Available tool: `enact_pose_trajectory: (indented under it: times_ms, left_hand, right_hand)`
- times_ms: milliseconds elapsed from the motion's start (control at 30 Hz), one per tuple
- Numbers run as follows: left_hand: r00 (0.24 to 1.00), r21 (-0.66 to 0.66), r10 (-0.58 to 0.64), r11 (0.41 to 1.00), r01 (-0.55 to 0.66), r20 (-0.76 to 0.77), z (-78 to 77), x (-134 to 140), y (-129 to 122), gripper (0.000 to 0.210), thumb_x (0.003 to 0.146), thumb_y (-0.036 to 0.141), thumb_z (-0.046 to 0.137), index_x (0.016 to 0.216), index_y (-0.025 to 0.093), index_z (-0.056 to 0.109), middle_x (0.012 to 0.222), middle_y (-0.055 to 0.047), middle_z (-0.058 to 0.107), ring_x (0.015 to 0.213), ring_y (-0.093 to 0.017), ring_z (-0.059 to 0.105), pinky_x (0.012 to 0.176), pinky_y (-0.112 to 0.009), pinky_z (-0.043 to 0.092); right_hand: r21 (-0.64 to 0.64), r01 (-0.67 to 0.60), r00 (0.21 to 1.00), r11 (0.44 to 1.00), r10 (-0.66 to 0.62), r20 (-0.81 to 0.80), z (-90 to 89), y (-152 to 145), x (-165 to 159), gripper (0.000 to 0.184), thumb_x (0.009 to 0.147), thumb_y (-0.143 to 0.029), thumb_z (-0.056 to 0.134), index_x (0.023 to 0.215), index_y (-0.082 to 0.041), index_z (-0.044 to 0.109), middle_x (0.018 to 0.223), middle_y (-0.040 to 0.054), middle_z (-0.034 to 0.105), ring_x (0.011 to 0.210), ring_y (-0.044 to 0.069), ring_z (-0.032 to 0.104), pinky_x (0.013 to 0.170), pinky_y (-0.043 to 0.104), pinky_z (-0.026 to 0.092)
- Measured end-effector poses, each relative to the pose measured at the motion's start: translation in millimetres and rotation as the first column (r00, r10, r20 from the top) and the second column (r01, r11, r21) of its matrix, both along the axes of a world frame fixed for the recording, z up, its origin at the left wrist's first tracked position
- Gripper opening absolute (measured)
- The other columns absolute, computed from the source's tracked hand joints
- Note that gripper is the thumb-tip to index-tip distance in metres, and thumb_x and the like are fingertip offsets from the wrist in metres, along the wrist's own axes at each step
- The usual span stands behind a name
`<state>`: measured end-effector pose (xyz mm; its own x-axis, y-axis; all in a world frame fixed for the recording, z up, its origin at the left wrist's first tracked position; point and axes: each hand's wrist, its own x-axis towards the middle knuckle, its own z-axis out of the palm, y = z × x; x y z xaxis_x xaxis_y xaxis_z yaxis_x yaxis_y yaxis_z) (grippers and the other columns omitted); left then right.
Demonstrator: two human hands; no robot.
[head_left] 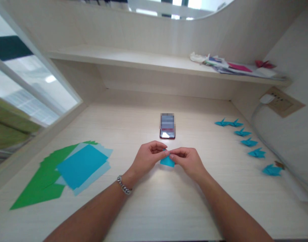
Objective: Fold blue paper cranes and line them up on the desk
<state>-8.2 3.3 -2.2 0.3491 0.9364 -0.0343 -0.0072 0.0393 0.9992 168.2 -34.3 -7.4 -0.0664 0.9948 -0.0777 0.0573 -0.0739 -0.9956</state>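
Observation:
A small folded piece of blue paper [167,162] is held between both hands near the middle of the desk. My left hand [152,155] pinches its upper left part with thumb and fingers. From the other side, my right hand [187,159] grips the upper right part between thumb and forefinger. The fingertips of both hands nearly meet and cover the paper's top edge. Just beyond the hands lies a phone [167,126] with its screen lit and blurred out.
Blue sheets [84,164] lie over fanned green sheets [46,183] on the left. Several blue folded paper cranes [257,153] line the right side, beside a white cable [260,129] plugged into a wall socket [285,102]. A shelf [144,57] holding papers [238,67] spans the back.

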Motion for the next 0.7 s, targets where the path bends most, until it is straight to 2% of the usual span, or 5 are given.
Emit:
enact_pose_trajectory:
  times_ms: [167,367,700]
  left_hand:
    - [1.000,-0.001,0.011,1.000,-0.011,-0.003,-2.1,-0.4,-0.5,0.025,0.068,0.026,0.077,0.086,0.012,0.068,0.079,-0.007,0.072,0.071,-0.016,0.067,0.067,-0.029,0.056]
    - [0.999,-0.014,0.028,0.999,-0.029,-0.015,0.0,0.2,-1.5,0.023,0.067,0.021,0.078,0.085,0.012,0.068,0.079,-0.007,0.072,0.070,-0.015,0.067,0.067,-0.028,0.055]
    - [0.997,-0.079,0.056,0.996,-0.053,0.048,1.0,2.1,-2.8,0.023,0.064,0.017,0.079,0.082,0.012,0.066,0.076,-0.005,0.072,0.069,-0.015,0.067,0.067,-0.026,0.055]
  right_hand:
    - [0.018,-0.011,1.000,1.000,0.011,0.018,-1.2,-0.7,-1.6,0.018,0.071,-0.030,0.071,0.084,-0.019,0.075,0.080,0.0056,0.074,0.071,0.018,0.065,0.068,0.034,0.052]
    - [0.022,0.028,1.000,0.999,-0.028,0.012,-2.3,-0.7,-4.2,0.017,0.071,-0.032,0.072,0.079,-0.018,0.073,0.073,0.0046,0.071,0.064,0.016,0.063,0.061,0.030,0.049]
    - [0.043,0.025,0.998,0.999,-0.028,0.056,0.7,-2.6,-4.6,0.016,0.073,-0.031,0.071,0.081,-0.018,0.073,0.077,0.0051,0.073,0.069,0.017,0.064,0.066,0.031,0.050]
